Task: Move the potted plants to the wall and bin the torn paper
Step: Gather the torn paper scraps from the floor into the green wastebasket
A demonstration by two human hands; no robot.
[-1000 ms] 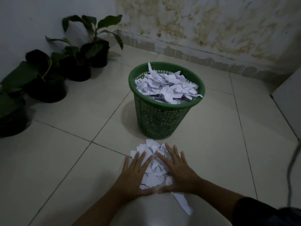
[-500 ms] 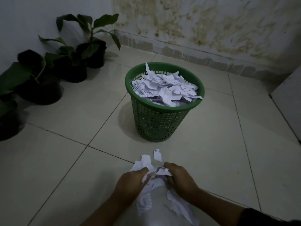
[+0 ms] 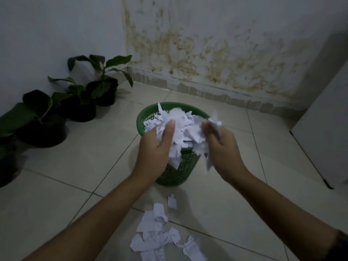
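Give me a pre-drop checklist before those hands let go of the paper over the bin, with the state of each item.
1. Left hand grips a bunch of torn paper: ok.
2. Right hand grips its own bunch: ok.
3. Both hands over the green bin: cannot tell; they look above its near rim, depth unclear.
4. Room left in the bin: not ok; paper is already heaped at the rim.
5. Floor cleared: not ok; loose scraps lie on the tiles near the person.
6. Potted plants lined along the left wall: ok.
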